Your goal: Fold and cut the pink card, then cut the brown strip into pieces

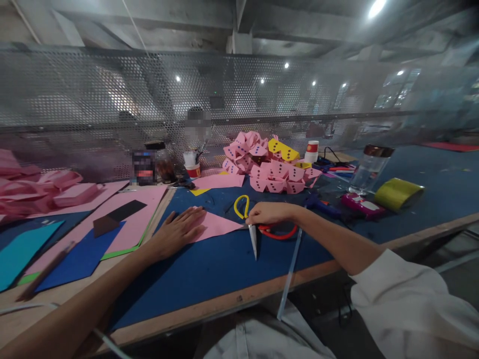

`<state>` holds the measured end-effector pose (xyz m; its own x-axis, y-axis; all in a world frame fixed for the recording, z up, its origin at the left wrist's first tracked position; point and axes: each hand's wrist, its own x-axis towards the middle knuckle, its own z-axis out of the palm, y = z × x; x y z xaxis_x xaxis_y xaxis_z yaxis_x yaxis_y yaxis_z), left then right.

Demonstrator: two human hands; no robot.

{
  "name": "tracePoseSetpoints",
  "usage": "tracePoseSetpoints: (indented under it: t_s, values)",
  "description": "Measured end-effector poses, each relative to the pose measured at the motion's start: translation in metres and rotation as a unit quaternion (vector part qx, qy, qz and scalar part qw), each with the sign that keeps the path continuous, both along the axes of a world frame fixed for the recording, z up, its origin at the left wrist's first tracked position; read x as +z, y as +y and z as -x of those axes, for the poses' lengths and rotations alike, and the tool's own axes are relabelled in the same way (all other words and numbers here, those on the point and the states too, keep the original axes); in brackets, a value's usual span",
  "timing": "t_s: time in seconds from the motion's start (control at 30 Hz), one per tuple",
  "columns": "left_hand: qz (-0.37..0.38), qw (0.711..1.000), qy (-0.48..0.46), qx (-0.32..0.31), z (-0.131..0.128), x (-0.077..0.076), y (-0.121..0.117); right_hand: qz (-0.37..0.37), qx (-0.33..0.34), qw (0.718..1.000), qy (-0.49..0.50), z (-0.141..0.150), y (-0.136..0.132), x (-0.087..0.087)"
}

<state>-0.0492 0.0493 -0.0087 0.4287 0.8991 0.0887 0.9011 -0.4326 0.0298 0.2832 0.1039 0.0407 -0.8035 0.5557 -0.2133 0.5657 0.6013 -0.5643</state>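
My left hand (183, 229) lies flat, fingers stretched out, on a pink paper piece (215, 225) that tapers to a point on the right. My right hand (270, 213) is closed on a pair of scissors (253, 242) near their pivot. The scissors are spread wide: one blade points down toward the table edge, the other reaches left to the paper's tip. One handle loop is yellow and the other red. My fingers partly hide the pivot, and the left hand covers the paper's left end.
Pink folded paper shapes with dark dots (277, 174) are piled behind. Coloured sheets (88, 254) and pink paper strips (41, 187) are at left. A glass jar (368, 172), yellow roll (399, 194) and magenta tool (361, 205) stand right. A perforated metal screen (112, 99) borders the blue table mat (209, 279).
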Motion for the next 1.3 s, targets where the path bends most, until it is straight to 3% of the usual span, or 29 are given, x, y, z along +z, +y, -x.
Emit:
tracePoseSetpoints:
  t_s: [0.6, 0.77, 0.93, 1.17, 1.3]
  values:
    - [-0.006, 0.999, 0.039, 0.015, -0.004, 0.003, -0.002, 0.032, 0.010, 0.999, 0.006, -0.003, 0.003, -0.002]
    - [0.009, 0.999, 0.044, 0.016, -0.008, 0.007, -0.006, 0.013, 0.007, 1.000, 0.006, -0.002, 0.004, -0.002]
    - [-0.009, 0.999, 0.033, 0.035, -0.013, 0.000, -0.008, -0.006, 0.008, 1.000, 0.007, -0.001, 0.006, -0.003]
    - [0.012, 1.000, -0.007, -0.020, 0.009, -0.001, 0.009, -0.002, 0.002, 1.000, 0.000, -0.001, 0.004, -0.003]
    - [0.007, 1.000, 0.008, 0.002, 0.021, 0.000, 0.018, -0.004, 0.000, 1.000, -0.002, -0.001, 0.002, -0.001]
